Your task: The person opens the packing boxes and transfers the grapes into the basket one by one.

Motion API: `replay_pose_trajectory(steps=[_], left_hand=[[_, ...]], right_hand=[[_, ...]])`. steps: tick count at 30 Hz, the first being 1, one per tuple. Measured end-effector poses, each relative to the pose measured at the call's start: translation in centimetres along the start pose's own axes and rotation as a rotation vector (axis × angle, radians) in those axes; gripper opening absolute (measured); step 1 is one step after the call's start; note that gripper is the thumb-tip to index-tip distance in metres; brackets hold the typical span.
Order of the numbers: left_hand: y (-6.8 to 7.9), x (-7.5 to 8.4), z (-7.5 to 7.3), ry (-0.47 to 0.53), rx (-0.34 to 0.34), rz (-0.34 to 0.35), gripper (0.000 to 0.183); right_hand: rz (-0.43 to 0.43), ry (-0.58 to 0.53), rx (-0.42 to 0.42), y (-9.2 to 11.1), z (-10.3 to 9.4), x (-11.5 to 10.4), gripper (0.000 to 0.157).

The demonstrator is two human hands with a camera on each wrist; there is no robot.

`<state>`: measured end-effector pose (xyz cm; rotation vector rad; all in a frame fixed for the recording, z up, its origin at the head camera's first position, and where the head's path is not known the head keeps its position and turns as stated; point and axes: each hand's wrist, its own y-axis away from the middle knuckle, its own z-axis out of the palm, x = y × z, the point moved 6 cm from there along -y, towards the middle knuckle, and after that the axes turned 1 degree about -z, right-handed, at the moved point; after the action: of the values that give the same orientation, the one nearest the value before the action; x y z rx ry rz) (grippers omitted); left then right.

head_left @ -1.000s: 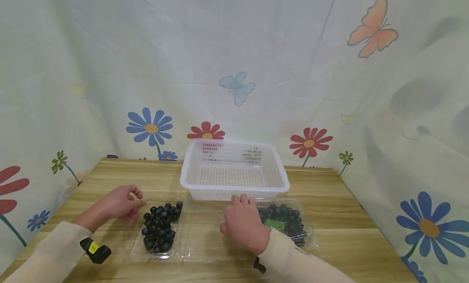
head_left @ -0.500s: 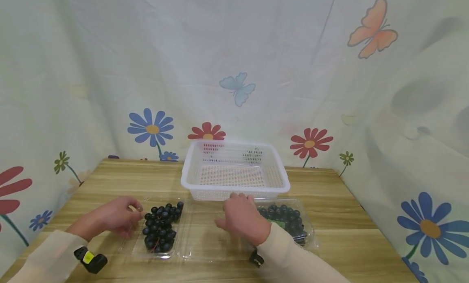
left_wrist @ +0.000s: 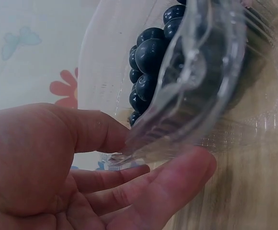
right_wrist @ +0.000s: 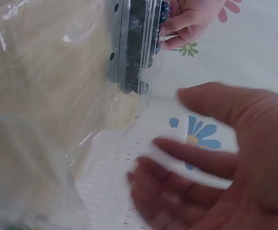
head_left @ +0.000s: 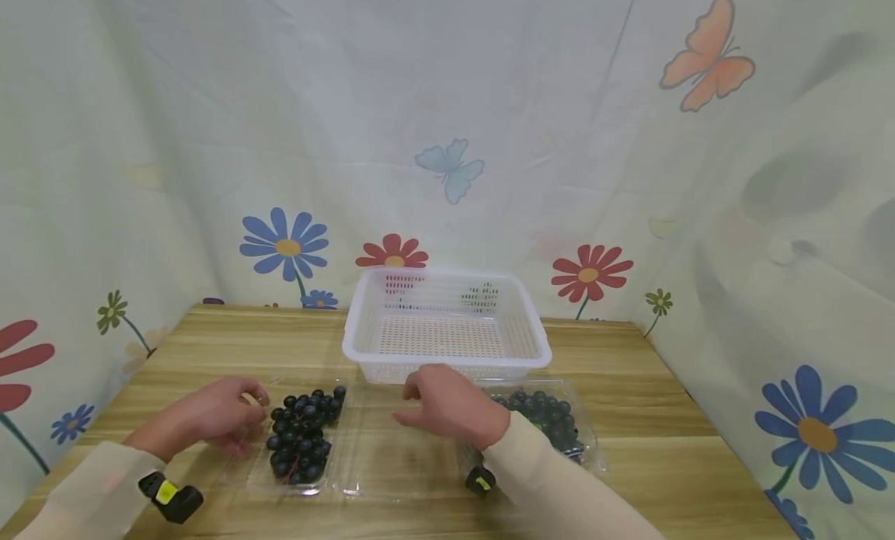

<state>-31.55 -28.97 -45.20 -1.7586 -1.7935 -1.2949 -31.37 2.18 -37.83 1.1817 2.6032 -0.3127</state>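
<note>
My left hand (head_left: 224,416) is at the left edge of an opened clear plastic box (head_left: 280,487), its thumb and fingers around the rim in the left wrist view. Dark grapes (head_left: 302,435) in a bunch lie inside this box. My right hand (head_left: 447,404) hovers over the box's transparent lid (head_left: 377,478), which lies folded out to the right. Its fingers (right_wrist: 196,155) are loosely bent and spread in the right wrist view, with nothing between them.
A white plastic basket (head_left: 447,363) with a perforated bottom stands behind the boxes. Another clear box (head_left: 587,439) of dark grapes lies at the right, partly hidden by my right forearm. A flowered curtain (head_left: 447,97) surrounds the wooden table (head_left: 671,447).
My right hand has moved left from beside the right-hand box and its thumb has spread away from the fingers. My left hand has shifted slightly left and down.
</note>
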Motion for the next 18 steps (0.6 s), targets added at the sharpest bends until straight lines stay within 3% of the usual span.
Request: replay_pose_trajectory(steps=[6,18], left_hand=[[-0.1,0.0,-0.1,-0.009,0.008,-0.008,0.030],[-0.5,-0.1,0.1,-0.024,-0.002,-0.042,0.036]], right_hand=[[-0.145,-0.118,-0.054,-1.5,0.1,-1.1,0.020],[-0.305,-0.109,-0.135,-3.2,0.1,-3.6,0.030]])
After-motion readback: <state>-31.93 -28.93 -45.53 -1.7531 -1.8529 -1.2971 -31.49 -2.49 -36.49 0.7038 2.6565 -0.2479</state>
